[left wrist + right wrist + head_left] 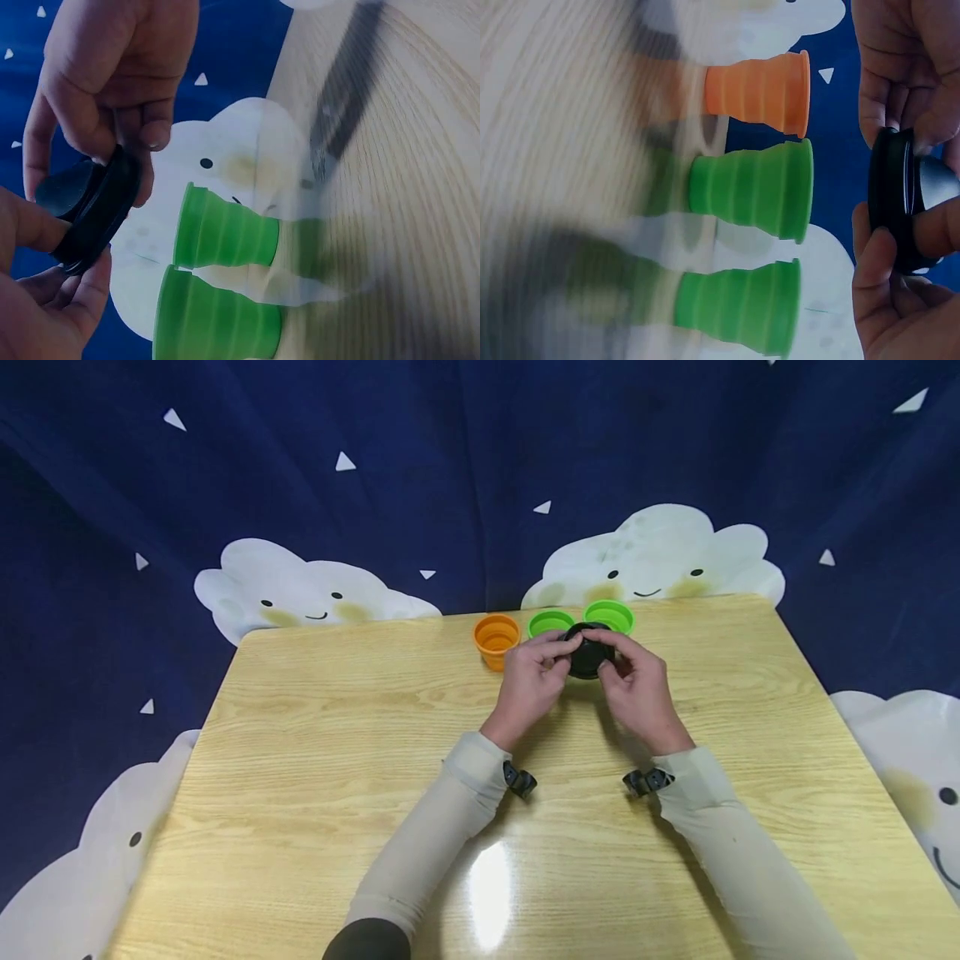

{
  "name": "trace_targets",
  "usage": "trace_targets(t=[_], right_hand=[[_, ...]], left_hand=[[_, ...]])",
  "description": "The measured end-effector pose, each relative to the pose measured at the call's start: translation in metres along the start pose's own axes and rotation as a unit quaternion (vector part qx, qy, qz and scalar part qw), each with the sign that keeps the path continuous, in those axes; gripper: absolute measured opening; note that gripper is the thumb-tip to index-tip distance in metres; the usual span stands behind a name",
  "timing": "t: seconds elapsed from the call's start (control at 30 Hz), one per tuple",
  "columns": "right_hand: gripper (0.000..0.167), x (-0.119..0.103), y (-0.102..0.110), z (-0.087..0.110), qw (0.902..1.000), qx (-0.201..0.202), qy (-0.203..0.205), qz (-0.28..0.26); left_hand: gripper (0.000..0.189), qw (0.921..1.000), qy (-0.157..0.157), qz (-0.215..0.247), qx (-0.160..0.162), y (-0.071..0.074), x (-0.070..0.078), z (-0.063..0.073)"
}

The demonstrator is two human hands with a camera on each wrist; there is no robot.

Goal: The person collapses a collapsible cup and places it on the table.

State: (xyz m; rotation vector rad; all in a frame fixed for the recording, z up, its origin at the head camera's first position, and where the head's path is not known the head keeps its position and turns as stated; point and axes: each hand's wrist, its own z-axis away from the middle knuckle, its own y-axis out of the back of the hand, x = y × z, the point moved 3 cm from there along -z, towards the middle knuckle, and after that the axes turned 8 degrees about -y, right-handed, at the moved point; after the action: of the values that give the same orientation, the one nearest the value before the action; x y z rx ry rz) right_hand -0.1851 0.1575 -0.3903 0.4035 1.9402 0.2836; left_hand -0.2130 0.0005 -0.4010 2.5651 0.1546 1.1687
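Both hands hold a black folding cup (pixel 589 662) up above the far part of the table. It looks squashed into a thick disc, with a rounded bulge on one side in the right wrist view. My left hand (pixel 532 683) grips its left edge between thumb and fingers. On the opposite edge, the right hand (pixel 639 693) pinches it, thumb below and fingertips over the top. Just behind stand two ribbed green cups (pixel 757 191), upright and side by side. An orange cup (pixel 495 642) of the same shape stands left of them, close to the left hand.
A light wood-grain table (pixel 337 760) carries the cups near its back edge. Behind it hangs a dark blue curtain (pixel 420 452) with white clouds and triangles. Black straps with small devices (pixel 519 779) sit on both wrists.
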Motion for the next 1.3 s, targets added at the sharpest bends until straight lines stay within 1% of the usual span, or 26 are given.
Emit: trace_targets(t=[0.1, 0.23, 0.33, 0.4, 0.47, 0.5, 0.57, 0.6, 0.63, 0.67, 0.7, 0.73, 0.77, 0.83, 0.9, 1.0, 1.07, 1.1, 1.17, 1.2, 1.23, 1.3], right_hand=[[0.05, 0.008, -0.001, -0.003, 0.9995, 0.009, 0.017, 0.023], [0.053, 0.009, -0.001, -0.003, 0.9965, 0.025, 0.054, 0.059], [0.055, 0.007, -0.002, -0.003, 0.9911, 0.039, 0.083, 0.097], [0.055, 0.005, -0.003, -0.003, 0.9869, 0.047, 0.099, 0.119], [0.055, 0.004, -0.004, -0.003, 0.9839, 0.051, 0.107, 0.133], [0.055, 0.004, -0.003, -0.003, 0.9839, 0.052, 0.106, 0.135], [0.055, 0.005, -0.002, -0.003, 0.9862, 0.044, 0.093, 0.13], [0.055, 0.005, -0.002, -0.003, 0.9885, 0.037, 0.082, 0.121], [0.055, 0.006, -0.001, -0.003, 0.9916, 0.028, 0.068, 0.107], [0.055, 0.007, -0.001, -0.003, 0.9952, 0.017, 0.049, 0.083], [0.054, 0.008, -0.001, -0.003, 0.9978, 0.006, 0.028, 0.059], [0.053, 0.009, 0.0, -0.003, 0.9994, -0.004, 0.009, 0.032], [0.052, 0.01, 0.0, -0.003, 0.9998, -0.014, -0.013, 0.002], [0.049, 0.012, 0.001, -0.004, 0.9964, -0.026, -0.053, -0.06], [0.046, 0.013, 0.003, -0.004, 0.9897, -0.03, -0.082, -0.113], [0.046, 0.016, 0.007, -0.006, 0.9759, -0.032, -0.106, -0.188], [0.047, 0.019, 0.009, -0.006, 0.9627, -0.037, -0.117, -0.241], [0.047, 0.02, 0.01, -0.007, 0.9547, -0.041, -0.122, -0.268], [0.047, 0.023, 0.012, -0.007, 0.934, -0.047, -0.137, -0.327], [0.046, 0.025, 0.012, -0.008, 0.9225, -0.05, -0.145, -0.354], [0.045, 0.025, 0.013, -0.008, 0.911, -0.053, -0.152, -0.379], [0.045, 0.026, 0.013, -0.008, 0.8937, -0.056, -0.161, -0.415]], left_hand=[[0.034, 0.9997, -0.017, -0.018, 0.004, 0.001, 0.002, -0.001], [0.035, 0.9987, -0.034, -0.038, 0.007, 0.002, 0.004, -0.002], [0.037, 0.9946, -0.063, -0.082, 0.009, 0.002, 0.009, -0.002], [0.038, 0.9896, -0.081, -0.118, 0.011, 0.001, 0.012, -0.003], [0.038, 0.9863, -0.085, -0.141, 0.012, 0.001, 0.014, -0.004], [0.038, 0.9872, -0.078, -0.139, 0.011, 0.0, 0.014, -0.005], [0.036, 0.9929, -0.049, -0.108, 0.011, 0.0, 0.011, -0.005], [0.035, 0.996, -0.027, -0.084, 0.014, 0.0, 0.01, -0.005], [0.034, 0.9988, 0.001, -0.044, 0.02, 0.0, 0.007, -0.004], [0.033, 0.999, 0.033, 0.001, 0.03, 0.0, 0.004, -0.004], [0.032, 0.996, 0.062, 0.049, 0.042, 0.0, 0.001, -0.003], [0.031, 0.9896, 0.091, 0.097, 0.055, 0.001, -0.002, -0.002], [0.03, 0.9805, 0.118, 0.14, 0.07, 0.001, -0.005, -0.001], [0.029, 0.9582, 0.162, 0.216, 0.096, 0.001, -0.009, 0.0], [0.028, 0.9411, 0.186, 0.264, 0.101, 0.002, -0.012, 0.0], [0.03, 0.9182, 0.203, 0.33, 0.085, 0.003, -0.012, -0.001], [0.035, 0.9068, 0.204, 0.363, 0.065, 0.004, -0.011, -0.002], [0.039, 0.9024, 0.204, 0.376, 0.053, 0.005, -0.011, -0.003], [0.048, 0.8986, 0.2, 0.389, 0.033, 0.006, -0.009, -0.004], [0.053, 0.9, 0.196, 0.389, 0.024, 0.007, -0.008, -0.005], [0.057, 0.9034, 0.193, 0.382, 0.016, 0.007, -0.008, -0.005], [0.065, 0.9072, 0.189, 0.376, 0.008, 0.008, -0.007, -0.006]])
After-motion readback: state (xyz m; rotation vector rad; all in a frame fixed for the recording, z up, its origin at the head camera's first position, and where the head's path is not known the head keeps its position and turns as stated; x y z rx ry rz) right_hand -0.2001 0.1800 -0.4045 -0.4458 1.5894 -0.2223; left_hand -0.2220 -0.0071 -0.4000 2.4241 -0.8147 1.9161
